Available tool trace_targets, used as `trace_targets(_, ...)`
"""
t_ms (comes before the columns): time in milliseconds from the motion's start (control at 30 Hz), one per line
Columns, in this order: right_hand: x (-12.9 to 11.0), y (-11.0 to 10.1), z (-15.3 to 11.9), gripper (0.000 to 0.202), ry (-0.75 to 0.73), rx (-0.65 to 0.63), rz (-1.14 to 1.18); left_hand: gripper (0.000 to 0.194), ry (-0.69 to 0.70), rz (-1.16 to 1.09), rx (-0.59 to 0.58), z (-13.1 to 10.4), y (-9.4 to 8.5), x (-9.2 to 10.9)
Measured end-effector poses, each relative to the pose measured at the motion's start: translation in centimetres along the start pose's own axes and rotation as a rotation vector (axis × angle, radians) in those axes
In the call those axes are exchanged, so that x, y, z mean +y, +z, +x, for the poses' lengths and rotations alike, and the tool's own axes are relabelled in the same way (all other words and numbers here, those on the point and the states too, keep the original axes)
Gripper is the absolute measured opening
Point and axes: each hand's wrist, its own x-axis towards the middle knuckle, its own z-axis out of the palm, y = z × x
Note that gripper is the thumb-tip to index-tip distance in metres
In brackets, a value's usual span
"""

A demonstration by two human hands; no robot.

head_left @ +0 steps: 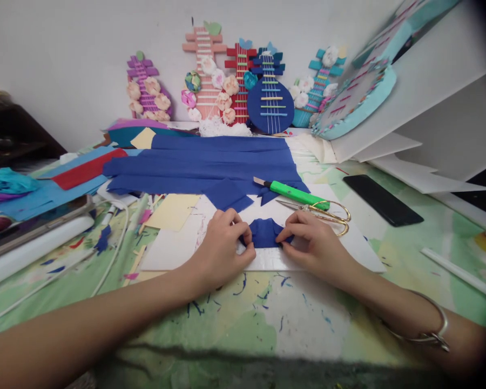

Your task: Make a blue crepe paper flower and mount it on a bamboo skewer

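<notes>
A small piece of blue crepe paper (pixel 264 233) is stretched between my two hands, low over a white board (pixel 174 253). My left hand (pixel 230 240) pinches its left edge between thumb and fingers. At its right edge, my right hand (pixel 308 237) pinches it the same way. Just behind my right hand lie gold-handled scissors (pixel 340 220), and beyond them a green utility knife (pixel 295 194) with its blade pointing left. A folded blue scrap (pixel 228 195) rests on the board's far side, in front of a large blue crepe sheet (pixel 210 159).
Several decorated lute-shaped crafts (pixel 270 105) lean on the back wall. To the right are a black phone (pixel 383 200), a white stick (pixel 461 274) and large white sheets (pixel 413 102). A white cable (pixel 115 265) and yellow paper (pixel 174 212) lie left. Blue shreds litter the cloth in front.
</notes>
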Motion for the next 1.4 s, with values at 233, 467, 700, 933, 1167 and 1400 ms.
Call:
trace_targets(233, -0.2, -0.1, -0.5, 0.017, -0.199, 0.027, -0.096, 0.013, -0.009, 0.059, -0.043, 0.1, 0.1, -0.3)
trace_targets(467, -0.7, -0.2, -0.6, 0.02, -0.339, -0.07, -0.222, 0.014, 0.01, 0.084, -0.044, 0.2, 0.2, -0.2)
trace_targets(700, -1.2, -0.4, -0.8, 0.024, -0.363, -0.117, -0.369, 0.007, 0.153, 0.034, 0.003, -0.2, 0.2, -0.4)
trace_targets(933, -1.1, -0.2, -1.2, 0.025, -0.359, -0.125, -0.421, 0.006, 0.105, -0.022, -0.049, -0.2, 0.1, -0.3)
trace_targets(1167, -1.1, -0.1, -1.4, 0.026, -0.396, -0.16, -0.515, 0.01, 0.106, -0.046, -0.082, 0.1, 0.1, -0.4)
trace_targets(1400, -1.4, -0.5, -1.5, 0.031, -0.461, -0.243, -0.643, 0.02, 0.258, -0.016, -0.114, 0.0, 0.2, -1.0)
